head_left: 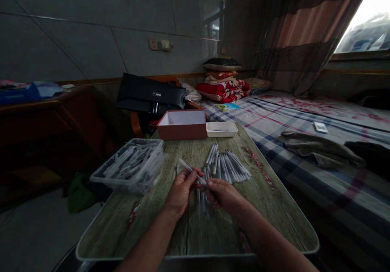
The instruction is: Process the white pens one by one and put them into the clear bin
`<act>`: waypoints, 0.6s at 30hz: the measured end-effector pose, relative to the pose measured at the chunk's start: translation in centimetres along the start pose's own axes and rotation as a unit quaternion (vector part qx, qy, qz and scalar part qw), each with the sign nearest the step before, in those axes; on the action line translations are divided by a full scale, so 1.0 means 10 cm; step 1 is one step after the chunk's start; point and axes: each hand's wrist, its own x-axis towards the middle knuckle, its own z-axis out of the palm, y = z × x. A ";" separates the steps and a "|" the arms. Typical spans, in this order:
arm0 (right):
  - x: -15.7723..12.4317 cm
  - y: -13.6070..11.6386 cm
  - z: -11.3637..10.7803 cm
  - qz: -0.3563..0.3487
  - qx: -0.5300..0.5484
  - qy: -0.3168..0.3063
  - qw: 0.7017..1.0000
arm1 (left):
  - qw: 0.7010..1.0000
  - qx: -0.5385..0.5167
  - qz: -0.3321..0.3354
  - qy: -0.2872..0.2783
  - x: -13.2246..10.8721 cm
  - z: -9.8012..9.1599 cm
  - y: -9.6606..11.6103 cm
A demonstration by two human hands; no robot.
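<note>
Tbl (106,227) is showing matt wood grain; held tube (185,165) & clr bin (117,181) are looking smooth, plas.; wall (137,3) is gleaming, glossy.

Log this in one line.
left hand: holds slim whitish plastic tube | right hand: holds its near end | clear rectangular plastic bin: tubes inside

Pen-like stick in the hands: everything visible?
The pen-like stick is slim, straight and whitish, apparently plastic. Held above the table, it slants from far left to near right. The left hand pinches it partway along; the right hand grips its near end. The hands cover parts; any markings are too small to tell.
</note>
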 end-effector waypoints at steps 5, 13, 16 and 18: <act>0.00 0.02 -0.01 0.015 -0.026 -0.005 1.000 | 1.000 0.026 0.013 0.012 0.03 -0.05 0.00; 0.00 -0.03 0.02 -0.090 -0.130 0.120 0.980 | 0.982 0.119 -0.040 -0.140 -0.03 -0.15 0.06; 0.00 -0.05 0.00 -0.112 -0.144 0.099 0.978 | 0.960 0.126 -0.086 -0.234 -0.03 -0.22 0.06; 0.00 -0.04 -0.02 -0.092 -0.166 0.071 0.979 | 0.952 0.071 -0.135 -0.267 -0.02 -0.27 0.04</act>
